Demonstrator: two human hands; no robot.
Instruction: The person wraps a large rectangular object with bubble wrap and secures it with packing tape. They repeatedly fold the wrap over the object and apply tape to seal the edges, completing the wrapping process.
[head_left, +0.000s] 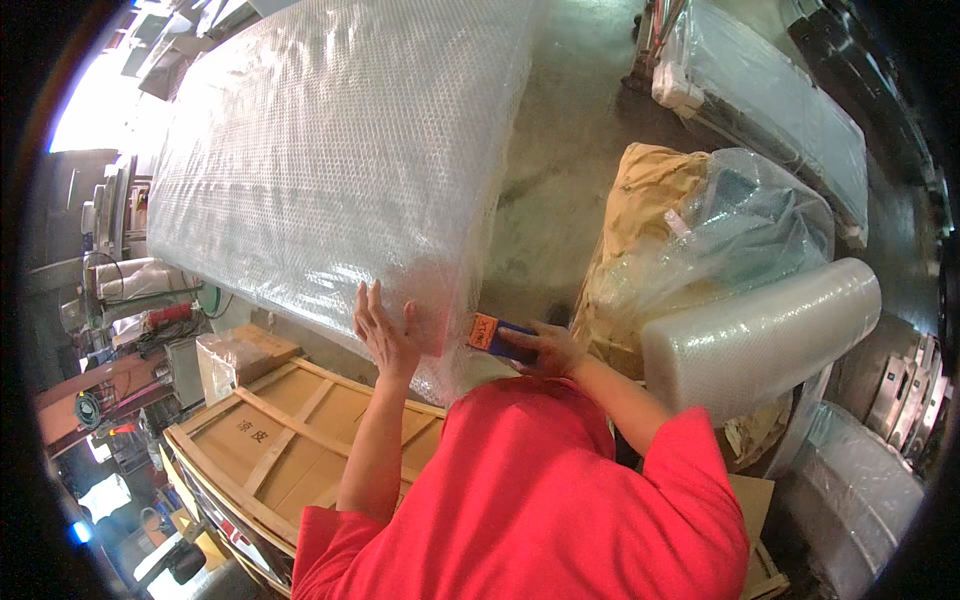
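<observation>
A large flat slab-like item wrapped in bubble wrap (330, 150) fills the upper left and middle. On its near right corner my left hand (386, 335) rests with the fingers spread, holding nothing. A reddish tint shows in the wrap beside the fingers. Just right of that corner, my right hand (552, 352) is closed around a small dark blue box-like thing with an orange end (490, 333). Its kind is not clear, and the fingers cover part of it. The orange end points toward the wrapped item.
Below left is a wooden-framed cardboard crate (290, 420), with a plastic-covered carton (240, 355) beyond it. To my right lie a bubble wrap roll (765, 325) and a brown paper bundle (650, 180) under loose plastic. Another wrapped panel (770, 90) stands at far right.
</observation>
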